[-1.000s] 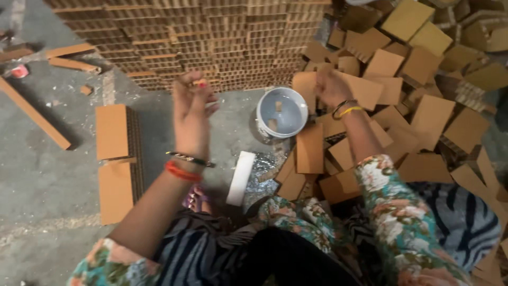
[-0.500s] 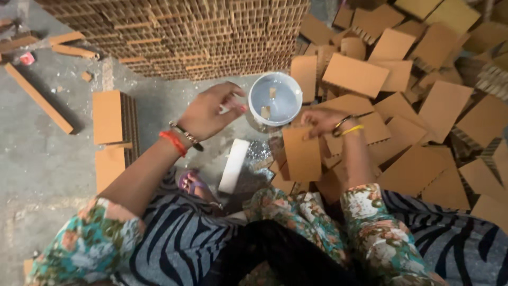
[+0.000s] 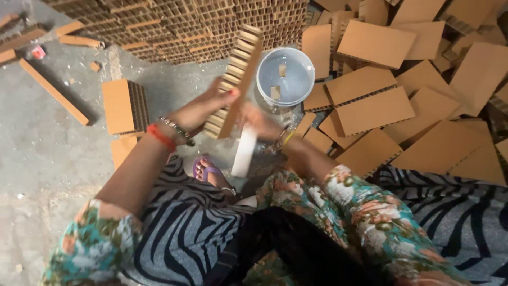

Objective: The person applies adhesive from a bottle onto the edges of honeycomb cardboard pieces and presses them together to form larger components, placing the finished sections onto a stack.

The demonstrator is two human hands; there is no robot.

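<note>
Left hand (image 3: 198, 111) is gripping a honeycomb cardboard block (image 3: 235, 79): fingers are wrapping its lower end, thumb is pressing the cell face, grip closed tight on it. The block is standing tilted, top leaning toward 1 o'clock, open cells facing left, plain brown skin facing right. It is sitting just above centre, between the hand and the bucket (image 3: 286, 77).

Right hand (image 3: 262, 124) is lying behind the block's lower end at 4 o'clock from the left hand. It is blurred and partly hidden; cannot tell whether its grip is open or closed, or whether it is touching the block.

The bucket is standing on the floor (image 3: 47, 153) at 1 o'clock from the block, just beside its upper end. It is white and round, holding pale liquid with two small cardboard scraps (image 3: 279, 79) floating in it.

A white flat strip (image 3: 244, 151) is lying on the floor at 6 o'clock from the block, under the hands.

Loose cardboard sheets (image 3: 381, 111) are piling up at 3 o'clock, overlapping, reaching the bucket's right side. A honeycomb stack (image 3: 174, 26) is filling the 12 o'clock edge. Two more blocks (image 3: 124, 106) are lying at 9 o'clock, well apart from the hands. A long strip (image 3: 53, 91) is lying at 10 o'clock.
</note>
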